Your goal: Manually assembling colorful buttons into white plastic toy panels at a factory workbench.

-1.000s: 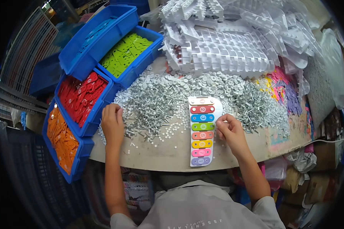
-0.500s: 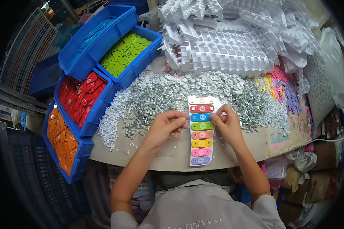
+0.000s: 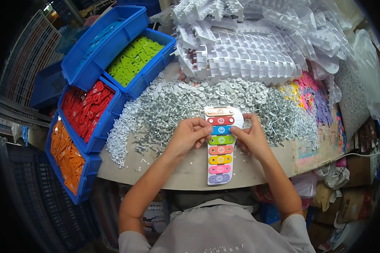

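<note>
a toy xylophone (image 3: 220, 146), a white tapered board carrying 8 coloured bars, is lying flat at the near edge of the table (image 3: 190, 173), its narrow end pointing toward the person. the left hand (image 3: 188, 135) is resting against its left edge with fingers curled in at the blue bar (image 3: 221, 130); whether those fingers are pinching a small part cannot be told. the right hand (image 3: 250, 135) is bearing on the right edge at the same bar, fingers bent, nothing visibly clamped. just behind the toy, a heap of small grey screws and white washers (image 3: 185, 105) is spreading across the table, with stacked white plastic frames (image 3: 245, 55) beyond it. 4 blue bins (image 3: 114, 105) are sitting to the left, holding orange, red, green and blue flat pieces. judgement: the board is appearing light and stiff, likely to slide on the smooth top, so steadying it by both long edges is looking soundest; the bars are looking thin and best left unpressed.
</note>
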Motion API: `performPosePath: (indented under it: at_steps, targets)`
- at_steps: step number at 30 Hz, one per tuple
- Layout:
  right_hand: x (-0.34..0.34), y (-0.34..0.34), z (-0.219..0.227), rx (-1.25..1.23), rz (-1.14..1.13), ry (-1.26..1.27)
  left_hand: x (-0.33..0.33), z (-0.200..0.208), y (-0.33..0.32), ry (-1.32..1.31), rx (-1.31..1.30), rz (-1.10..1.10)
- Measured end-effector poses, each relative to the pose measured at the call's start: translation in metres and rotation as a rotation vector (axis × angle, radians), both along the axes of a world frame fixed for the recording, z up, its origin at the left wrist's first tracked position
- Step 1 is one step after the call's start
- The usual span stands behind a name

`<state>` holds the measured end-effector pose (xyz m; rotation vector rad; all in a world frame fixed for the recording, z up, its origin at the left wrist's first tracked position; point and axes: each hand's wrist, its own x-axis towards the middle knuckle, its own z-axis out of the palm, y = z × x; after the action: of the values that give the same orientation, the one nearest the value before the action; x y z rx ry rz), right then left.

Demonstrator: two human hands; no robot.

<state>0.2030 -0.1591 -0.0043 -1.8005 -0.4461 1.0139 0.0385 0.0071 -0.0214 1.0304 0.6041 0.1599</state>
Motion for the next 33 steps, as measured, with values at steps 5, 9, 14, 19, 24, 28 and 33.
performPosePath:
  at_steps: [5, 9, 14, 19, 24, 28, 33]
  targets:
    - [0.003, 0.001, 0.001, -0.018, 0.046, 0.009, 0.001, 0.0, -0.001, 0.069, 0.042, -0.045]
    - [0.005, 0.002, -0.002, -0.039, 0.113, -0.026, 0.007, -0.002, -0.005, 0.167, 0.223, -0.017]
    - [0.006, 0.006, 0.002, -0.044, 0.116, 0.054, 0.012, -0.009, 0.002, 0.072, 0.111, -0.151]
    - [0.009, 0.006, 0.001, -0.059, 0.139, 0.07, 0.016, -0.004, 0.0, 0.093, 0.059, -0.138]
    - [0.008, 0.004, -0.005, -0.031, 0.15, -0.024, 0.016, -0.002, -0.004, 0.076, 0.058, -0.109]
    - [0.008, 0.002, 0.005, -0.038, 0.171, -0.083, 0.014, -0.005, -0.006, 0.105, 0.114, -0.123]
    - [0.016, -0.041, 0.016, 0.081, -0.157, -0.889, -0.028, 0.007, -0.026, 0.105, 0.475, 0.082]
